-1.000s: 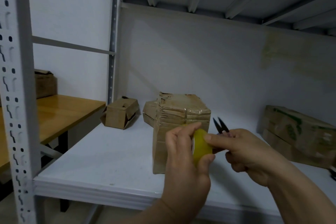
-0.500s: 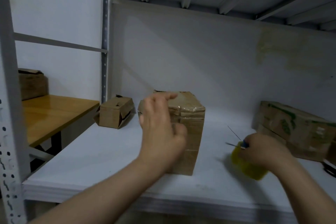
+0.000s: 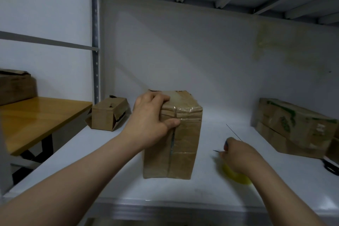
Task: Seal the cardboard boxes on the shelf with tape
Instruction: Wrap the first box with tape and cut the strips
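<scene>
Cardboard sits at the far left: a brown box (image 3: 15, 86) on a wooden table (image 3: 36, 115) outside the rack. On the white shelf (image 3: 73, 161) itself, a small open box (image 3: 108, 113) with loose flaps lies near the rear upright. Next comes the tall middle box (image 3: 176, 143), where the left hand (image 3: 152, 119) is clamped over the upper left corner, fingers curled onto the glossy taped top and thumb pressed against the front face beside the vertical seam. The step in hand looks like rubbing the fresh tape flat; it goes best with firm strokes from the centre outward, down over the edge, so no bubbles or lifted ends remain. Steadying the box with the palm should keep it from tipping.

To the right, the right hand (image 3: 238, 154) rests low on the shelf, closed around small snips (image 3: 233, 132) whose thin blades poke out, and it touches the yellow tape roll (image 3: 236, 176) lying beneath it; whether the fingers also grip the roll cannot be told. Farther right, a flat green-printed carton (image 3: 293, 126) lies against the wall, its top apparently not yet taped.
</scene>
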The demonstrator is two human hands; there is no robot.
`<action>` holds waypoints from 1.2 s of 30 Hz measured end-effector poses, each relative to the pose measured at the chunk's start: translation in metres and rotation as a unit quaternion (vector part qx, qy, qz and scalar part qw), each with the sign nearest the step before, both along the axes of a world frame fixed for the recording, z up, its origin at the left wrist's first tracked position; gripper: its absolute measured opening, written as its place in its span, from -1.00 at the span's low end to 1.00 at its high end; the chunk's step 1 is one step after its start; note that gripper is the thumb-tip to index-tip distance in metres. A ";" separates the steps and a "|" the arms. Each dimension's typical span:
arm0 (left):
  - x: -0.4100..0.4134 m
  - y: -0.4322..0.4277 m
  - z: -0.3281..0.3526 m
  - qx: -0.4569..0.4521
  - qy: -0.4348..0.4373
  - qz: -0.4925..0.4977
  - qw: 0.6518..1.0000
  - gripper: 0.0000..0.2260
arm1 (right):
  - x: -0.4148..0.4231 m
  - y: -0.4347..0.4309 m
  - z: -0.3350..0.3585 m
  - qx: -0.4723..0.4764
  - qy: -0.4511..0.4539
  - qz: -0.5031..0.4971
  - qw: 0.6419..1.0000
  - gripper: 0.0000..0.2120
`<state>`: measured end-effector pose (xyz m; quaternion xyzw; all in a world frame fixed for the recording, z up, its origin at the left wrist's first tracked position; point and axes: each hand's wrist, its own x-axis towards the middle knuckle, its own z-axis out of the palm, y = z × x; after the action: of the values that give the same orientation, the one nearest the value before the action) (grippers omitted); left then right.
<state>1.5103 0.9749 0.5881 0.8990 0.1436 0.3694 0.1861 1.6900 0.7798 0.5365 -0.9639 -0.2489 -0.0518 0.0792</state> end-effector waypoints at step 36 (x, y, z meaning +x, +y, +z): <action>-0.003 0.060 -0.016 -0.151 -0.075 -0.104 0.980 0.12 | -0.051 0.148 0.120 -0.021 -0.051 0.155 0.986 -0.54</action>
<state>1.5069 1.0349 0.5720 0.8406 0.0891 0.3885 0.3669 1.6393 0.9277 0.6564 -0.9111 -0.4002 -0.0828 0.0531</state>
